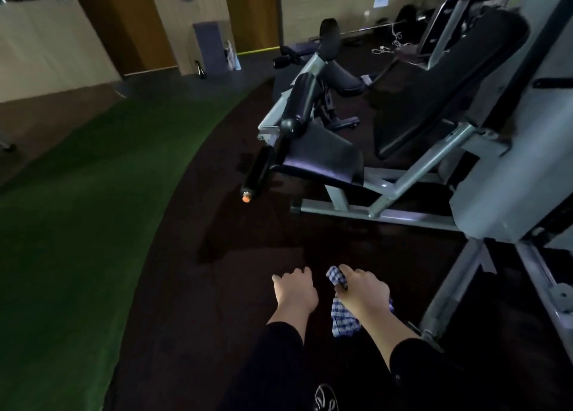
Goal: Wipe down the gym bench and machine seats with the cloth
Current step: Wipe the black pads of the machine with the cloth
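We stand in a gym. At two o'clock a weight machine on a grey steel frame carries a black padded seat and a tilted black backrest, with black roller pads at its front. Dark rubber flooring runs under it, and a curved strip of green artificial turf sweeps past at nine o'clock. At one o'clock, along the far wall, we see a barbell and dark weight plates. At eleven o'clock stand wood-panelled walls and brown doors.
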`<act>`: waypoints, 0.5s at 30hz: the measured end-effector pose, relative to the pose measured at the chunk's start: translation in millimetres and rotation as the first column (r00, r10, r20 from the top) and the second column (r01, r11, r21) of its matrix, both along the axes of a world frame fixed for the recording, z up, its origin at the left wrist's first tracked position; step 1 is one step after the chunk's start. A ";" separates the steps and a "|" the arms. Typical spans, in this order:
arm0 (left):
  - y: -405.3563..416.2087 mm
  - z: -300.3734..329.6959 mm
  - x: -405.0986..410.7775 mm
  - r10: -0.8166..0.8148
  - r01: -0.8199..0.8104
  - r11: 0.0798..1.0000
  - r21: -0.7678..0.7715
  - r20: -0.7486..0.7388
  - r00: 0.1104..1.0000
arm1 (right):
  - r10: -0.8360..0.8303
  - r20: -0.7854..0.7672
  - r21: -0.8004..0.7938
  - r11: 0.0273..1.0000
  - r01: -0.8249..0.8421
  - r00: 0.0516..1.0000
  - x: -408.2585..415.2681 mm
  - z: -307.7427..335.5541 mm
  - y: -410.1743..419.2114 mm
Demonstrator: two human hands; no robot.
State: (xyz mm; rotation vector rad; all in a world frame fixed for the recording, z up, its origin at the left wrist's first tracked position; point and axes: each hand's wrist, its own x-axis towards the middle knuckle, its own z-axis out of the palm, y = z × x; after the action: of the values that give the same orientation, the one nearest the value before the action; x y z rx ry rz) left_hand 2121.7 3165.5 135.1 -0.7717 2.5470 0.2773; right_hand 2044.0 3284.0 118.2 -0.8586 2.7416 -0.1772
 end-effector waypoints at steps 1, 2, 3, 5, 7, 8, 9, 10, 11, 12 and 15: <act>-11.8 1.0 -20.4 -0.008 0.008 1.000 0.002 -0.002 1.000 | -0.010 -0.004 -0.003 1.000 0.010 1.000 -19.4 1.5 -9.6; -22.7 2.1 -40.0 -0.019 0.019 1.000 0.006 -0.005 1.000 | -0.020 -0.004 -0.005 1.000 0.020 1.000 -37.8 2.7 -18.6; -32.5 4.1 -57.9 -0.027 0.027 1.000 0.011 -0.003 1.000 | -0.027 -0.001 -0.004 1.000 0.027 1.000 -54.4 3.2 -27.5; -54.7 2.5 -95.1 -0.042 0.042 0.999 0.014 0.011 0.999 | -0.035 0.001 0.000 0.999 0.035 0.999 -86.2 1.2 -47.1; -80.2 -1.0 -133.8 -0.056 0.056 0.998 0.009 0.017 0.998 | -0.044 -0.005 0.007 0.999 0.044 0.999 -118.6 -2.5 -69.6; -93.8 -3.2 -153.7 -0.067 0.067 0.998 0.003 0.014 0.998 | -0.049 -0.011 0.011 0.999 0.049 0.999 -135.5 -4.8 -81.1; -107.2 -6.4 -174.3 -0.084 0.084 0.996 0.003 0.016 0.996 | -0.056 -0.015 0.016 0.998 0.056 0.998 -152.7 -6.6 -92.9; -120.0 -9.0 -194.5 -0.102 0.102 0.995 0.003 0.024 0.994 | -0.066 -0.011 0.022 0.998 0.067 0.998 -169.4 -9.0 -103.5; -133.0 -10.0 -215.1 -0.118 0.118 0.993 -0.006 0.029 0.993 | -0.085 -0.008 0.024 0.996 0.085 0.996 -186.5 -12.4 -113.9; -146.3 -9.9 -236.3 -0.135 0.136 0.991 -0.016 0.026 0.990 | -0.113 -0.004 0.027 0.993 0.113 0.994 -205.1 -14.3 -125.3; -180.7 -10.6 -294.0 -0.180 0.180 0.984 -0.009 0.020 0.984 | -0.195 0.010 0.022 0.981 0.195 0.981 -258.4 -12.0 -155.2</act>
State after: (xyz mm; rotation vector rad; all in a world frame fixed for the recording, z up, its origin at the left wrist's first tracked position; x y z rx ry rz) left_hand 1827.7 2984.8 124.5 -0.5405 2.5807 0.1959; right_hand 1785.6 3128.8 106.3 -0.5799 2.8085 -0.1898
